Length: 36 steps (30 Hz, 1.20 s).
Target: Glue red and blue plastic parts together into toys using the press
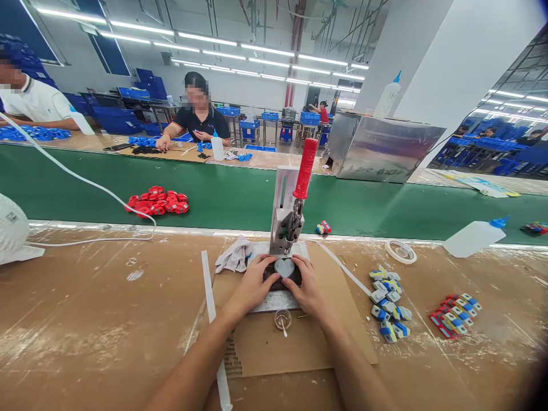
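A small grey rounded piece (pixel 284 267), roughly heart-shaped, lies on the dark base of a hand toggle press. My left hand (pixel 259 281) grips its left side, thumb at the lower edge. From the other side, my right hand (pixel 305 282) holds it the same way, and both sets of fingers curl around it. Directly above stands the press (pixel 283 228), its red handle (pixel 306 168) pointing up. Just in front of the base is a small clear dish (pixel 282 319) with a white swab (pixel 284 327). A crumpled white cloth (pixel 234 255) rests left of the press.
Blue, yellow and grey parts (pixel 389 302) and a red-blue cluster (pixel 455 315) lie to the right, near a tape roll (pixel 401 252) and a white bottle (pixel 473 238). Red parts (pixel 157 202) sit on the green conveyor (pixel 231 197). Co-workers sit across it.
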Each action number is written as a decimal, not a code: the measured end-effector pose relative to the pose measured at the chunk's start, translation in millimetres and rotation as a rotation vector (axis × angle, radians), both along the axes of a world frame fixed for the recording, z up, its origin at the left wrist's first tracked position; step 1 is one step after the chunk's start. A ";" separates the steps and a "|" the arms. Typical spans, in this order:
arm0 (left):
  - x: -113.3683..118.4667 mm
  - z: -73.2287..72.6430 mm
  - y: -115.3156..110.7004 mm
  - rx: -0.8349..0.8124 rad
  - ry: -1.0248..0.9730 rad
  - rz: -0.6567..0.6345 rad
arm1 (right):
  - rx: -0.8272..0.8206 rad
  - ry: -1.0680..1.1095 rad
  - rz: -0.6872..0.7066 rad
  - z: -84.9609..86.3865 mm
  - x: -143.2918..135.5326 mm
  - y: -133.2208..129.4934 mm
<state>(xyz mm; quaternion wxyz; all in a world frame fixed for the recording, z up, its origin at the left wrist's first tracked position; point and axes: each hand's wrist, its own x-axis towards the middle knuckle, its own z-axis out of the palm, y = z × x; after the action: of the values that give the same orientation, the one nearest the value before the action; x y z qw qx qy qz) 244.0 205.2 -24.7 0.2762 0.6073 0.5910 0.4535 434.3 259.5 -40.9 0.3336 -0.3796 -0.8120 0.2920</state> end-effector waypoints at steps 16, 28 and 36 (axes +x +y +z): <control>1.4 -2.2 -2.2 0.020 0.032 0.002 | 0.016 -0.065 -0.029 0.4 -3.3 -1.8; -145.7 45.4 -10.2 -0.013 0.389 0.565 | 0.072 0.021 -0.257 34.9 42.6 -11.7; -231.9 32.7 72.0 -0.314 0.671 0.758 | 0.379 -0.083 -0.067 17.2 44.5 -3.5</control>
<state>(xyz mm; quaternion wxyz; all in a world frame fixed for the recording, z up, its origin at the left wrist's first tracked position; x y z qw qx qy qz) 12.1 277.2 8.0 -0.0238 0.4142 0.8857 0.2082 478.8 256.0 -23.6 0.3750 -0.3486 -0.8523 0.1065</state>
